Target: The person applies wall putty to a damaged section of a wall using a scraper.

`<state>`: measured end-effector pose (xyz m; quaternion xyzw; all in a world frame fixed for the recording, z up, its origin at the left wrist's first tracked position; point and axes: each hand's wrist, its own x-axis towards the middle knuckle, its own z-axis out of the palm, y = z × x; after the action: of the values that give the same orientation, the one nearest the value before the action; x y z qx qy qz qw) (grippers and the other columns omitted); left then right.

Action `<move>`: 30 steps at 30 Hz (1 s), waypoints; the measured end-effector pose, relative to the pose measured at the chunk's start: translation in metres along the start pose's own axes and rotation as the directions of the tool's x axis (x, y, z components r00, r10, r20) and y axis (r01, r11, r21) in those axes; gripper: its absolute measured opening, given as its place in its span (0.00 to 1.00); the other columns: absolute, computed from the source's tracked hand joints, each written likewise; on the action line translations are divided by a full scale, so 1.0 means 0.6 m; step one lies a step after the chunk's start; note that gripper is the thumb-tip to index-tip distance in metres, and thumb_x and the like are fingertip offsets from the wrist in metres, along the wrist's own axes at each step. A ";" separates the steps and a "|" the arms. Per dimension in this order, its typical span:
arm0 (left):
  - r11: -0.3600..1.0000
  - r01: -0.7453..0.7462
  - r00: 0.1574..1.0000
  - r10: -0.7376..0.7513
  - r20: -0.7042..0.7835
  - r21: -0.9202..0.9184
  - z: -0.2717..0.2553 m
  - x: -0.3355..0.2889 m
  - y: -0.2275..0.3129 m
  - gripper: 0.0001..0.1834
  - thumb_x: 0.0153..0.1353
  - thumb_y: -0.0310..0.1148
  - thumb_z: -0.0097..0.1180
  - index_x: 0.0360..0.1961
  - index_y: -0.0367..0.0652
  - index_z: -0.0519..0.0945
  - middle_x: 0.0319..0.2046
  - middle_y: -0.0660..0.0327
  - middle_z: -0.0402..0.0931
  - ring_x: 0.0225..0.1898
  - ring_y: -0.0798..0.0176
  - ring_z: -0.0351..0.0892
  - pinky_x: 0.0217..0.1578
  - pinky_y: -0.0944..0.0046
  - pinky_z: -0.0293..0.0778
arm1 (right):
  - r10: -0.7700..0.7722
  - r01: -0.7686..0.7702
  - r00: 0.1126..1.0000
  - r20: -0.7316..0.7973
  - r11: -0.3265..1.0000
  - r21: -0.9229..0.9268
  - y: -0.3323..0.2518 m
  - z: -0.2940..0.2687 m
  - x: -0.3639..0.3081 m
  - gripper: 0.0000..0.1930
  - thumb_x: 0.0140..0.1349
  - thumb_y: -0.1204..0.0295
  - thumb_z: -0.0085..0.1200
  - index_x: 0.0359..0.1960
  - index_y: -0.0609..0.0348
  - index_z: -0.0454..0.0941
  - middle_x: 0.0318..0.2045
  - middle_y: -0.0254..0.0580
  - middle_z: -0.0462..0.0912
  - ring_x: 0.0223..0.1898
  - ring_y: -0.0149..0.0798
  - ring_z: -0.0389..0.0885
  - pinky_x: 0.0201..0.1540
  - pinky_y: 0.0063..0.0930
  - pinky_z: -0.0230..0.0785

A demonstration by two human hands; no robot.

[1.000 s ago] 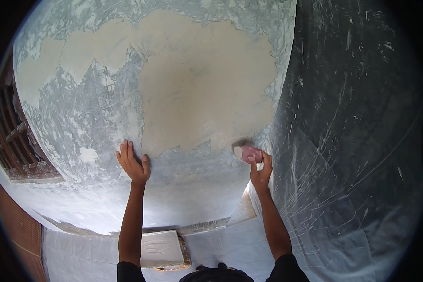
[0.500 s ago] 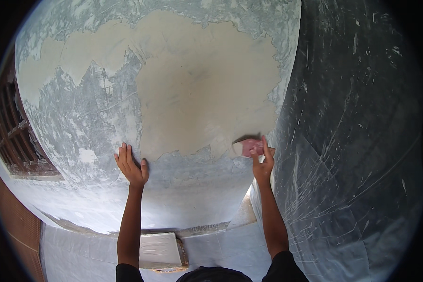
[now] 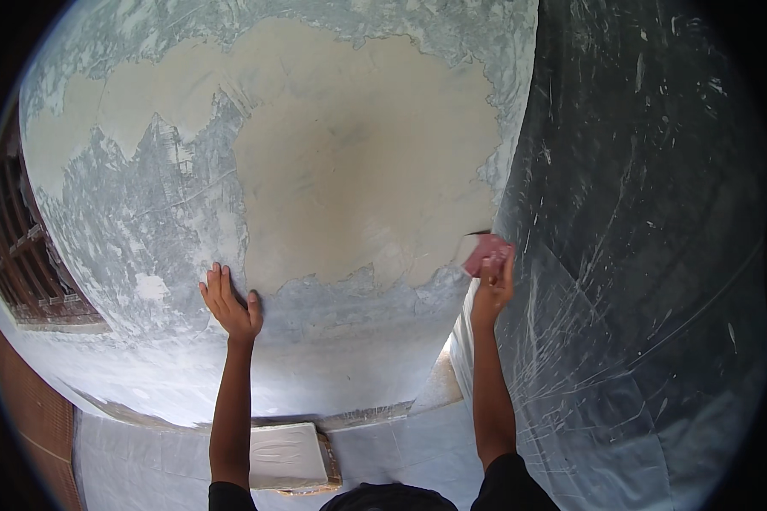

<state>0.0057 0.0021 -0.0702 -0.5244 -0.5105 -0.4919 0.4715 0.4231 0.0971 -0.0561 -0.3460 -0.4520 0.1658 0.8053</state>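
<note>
My left hand [image 3: 233, 305] lies flat against the patchy grey-white wall [image 3: 172, 266], fingers stretched and thumb apart, holding nothing. It rests just below and left of a large beige patch of filler [image 3: 332, 162] with ragged edges. At the wall's right edge, my right hand [image 3: 493, 294] is closed on a flat pinkish-red scraper [image 3: 489, 250]. Motion blurs the tool somewhat, and its pale left edge points toward the wall. Fingers and thumb cover part of the scraper.
A dark plastic sheet [image 3: 639, 213] with white splashes hangs at the right. Below the wall, a shallow tray of whitish paste [image 3: 288, 456] sits on the grey ground covering [image 3: 375, 451]. A brown barred window [image 3: 30, 247] is at the far left.
My right hand and the scraper have moved right and slightly up, to the wall's right edge. My left hand stays on the wall. The whole view has shifted slightly.
</note>
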 end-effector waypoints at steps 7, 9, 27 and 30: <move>1.000 -0.001 1.000 0.001 0.021 -0.008 0.000 -0.002 -0.003 0.31 0.67 0.46 0.38 0.62 0.31 0.61 0.63 0.43 0.59 0.66 0.44 0.54 0.65 0.42 0.41 | -0.211 0.456 0.824 0.525 0.798 -0.394 0.000 -0.009 -0.039 0.25 0.59 0.77 0.57 0.59 0.65 0.69 0.41 0.42 0.77 0.41 0.35 0.74 0.49 0.24 0.65; 1.000 -0.003 1.000 0.003 0.013 -0.001 -0.002 0.000 -0.001 0.31 0.66 0.45 0.39 0.61 0.31 0.63 0.62 0.43 0.61 0.66 0.44 0.55 0.65 0.43 0.42 | -0.202 0.313 0.916 0.346 0.901 -0.301 0.010 -0.002 -0.027 0.25 0.59 0.77 0.57 0.59 0.66 0.69 0.41 0.42 0.77 0.41 0.34 0.74 0.50 0.23 0.65; 1.000 -0.008 1.000 0.008 0.014 0.015 -0.001 -0.002 -0.003 0.31 0.66 0.45 0.39 0.61 0.31 0.63 0.62 0.44 0.60 0.66 0.44 0.55 0.65 0.43 0.43 | -0.174 0.272 0.901 0.399 0.940 -0.205 0.015 -0.015 -0.039 0.29 0.59 0.77 0.58 0.62 0.68 0.64 0.50 0.42 0.75 0.49 0.31 0.72 0.52 0.20 0.64; 1.000 -0.002 1.000 0.002 0.031 0.007 0.000 -0.002 -0.001 0.31 0.67 0.46 0.37 0.62 0.31 0.61 0.63 0.44 0.59 0.66 0.44 0.54 0.65 0.42 0.42 | -0.074 0.163 0.953 0.295 0.943 -0.291 0.019 -0.019 -0.031 0.29 0.61 0.75 0.57 0.63 0.68 0.62 0.51 0.43 0.74 0.49 0.31 0.72 0.51 0.20 0.65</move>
<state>0.0051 0.0018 -0.0716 -0.5311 -0.5189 -0.4814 0.4658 0.4230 0.0898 -0.0798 -0.4137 -0.6018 0.0904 0.6772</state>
